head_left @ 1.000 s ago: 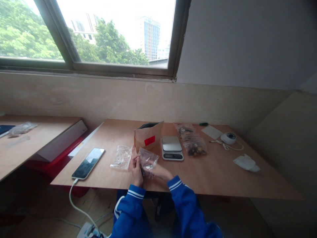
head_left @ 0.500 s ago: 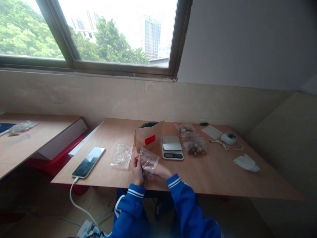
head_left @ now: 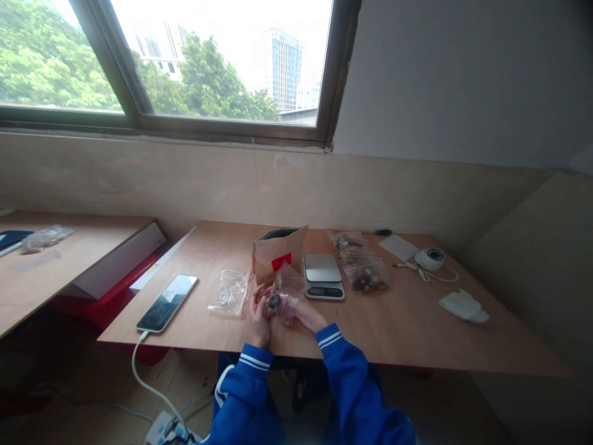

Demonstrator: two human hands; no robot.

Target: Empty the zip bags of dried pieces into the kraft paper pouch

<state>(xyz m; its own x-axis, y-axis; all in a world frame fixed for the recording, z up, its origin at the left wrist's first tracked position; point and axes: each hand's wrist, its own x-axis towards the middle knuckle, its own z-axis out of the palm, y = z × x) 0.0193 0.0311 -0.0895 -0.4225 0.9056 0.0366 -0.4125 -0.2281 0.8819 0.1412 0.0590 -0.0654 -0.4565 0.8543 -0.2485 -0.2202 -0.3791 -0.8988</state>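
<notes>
A clear plastic bag [head_left: 293,285] is between my hands, just in front of the brown paper pouch. My left hand [head_left: 259,314] curls its fingers around a small dark round lump [head_left: 275,301] at the bag's near left side. Whether the lump lies inside the bag or against it, I cannot tell. My right hand [head_left: 306,312] grips the bag from the right, its fingertips partly hidden behind the crumpled plastic. The open-topped paper pouch [head_left: 266,262] with a red label stands upright. Left of my hands lies a flat clear zip bag [head_left: 227,292] with a red seal strip.
A kitchen scale [head_left: 323,275] sits right of the pouch, beside several filled zip bags [head_left: 369,276]. Farther right are a white dome camera [head_left: 430,258] with cables and a crumpled white cloth or tissue [head_left: 463,305]. A charging phone [head_left: 167,303] lies at the left edge.
Both hands have turned the clear plastic bag, whose top now leans right across the pouch's front. The dark lump has come into view at my left fingers.
</notes>
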